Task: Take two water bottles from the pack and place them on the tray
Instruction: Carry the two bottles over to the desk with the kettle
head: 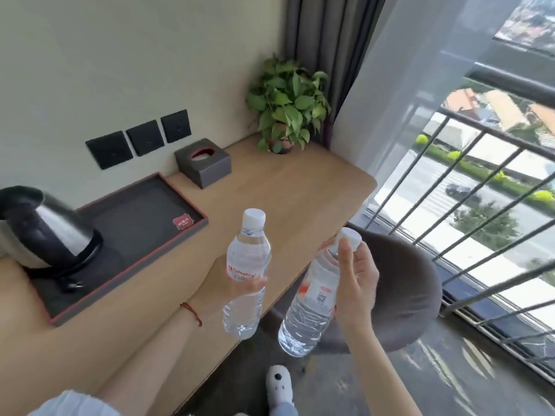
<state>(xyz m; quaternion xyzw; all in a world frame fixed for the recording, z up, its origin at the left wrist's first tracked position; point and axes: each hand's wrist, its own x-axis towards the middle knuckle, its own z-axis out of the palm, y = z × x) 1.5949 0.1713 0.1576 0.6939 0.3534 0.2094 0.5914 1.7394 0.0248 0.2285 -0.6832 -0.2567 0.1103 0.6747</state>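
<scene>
My left hand (223, 283) grips a clear water bottle (247, 259) with a white cap and red label, held upright above the front edge of the wooden desk. My right hand (356, 277) holds a second water bottle (309, 310), tilted with its cap to the upper right, off the desk's edge over the floor. The dark tray (168, 190) with a red rim lies on the desk to the left of both bottles. A small red card (183, 222) sits near the tray's right corner. The pack is out of view.
A steel kettle (45, 232) stands on the tray's left part. A grey tissue box (204, 162) and a potted plant (285, 106) stand at the back of the desk (285, 187). A grey chair (399, 295) sits below my right hand. The window railing (480, 187) is at the right.
</scene>
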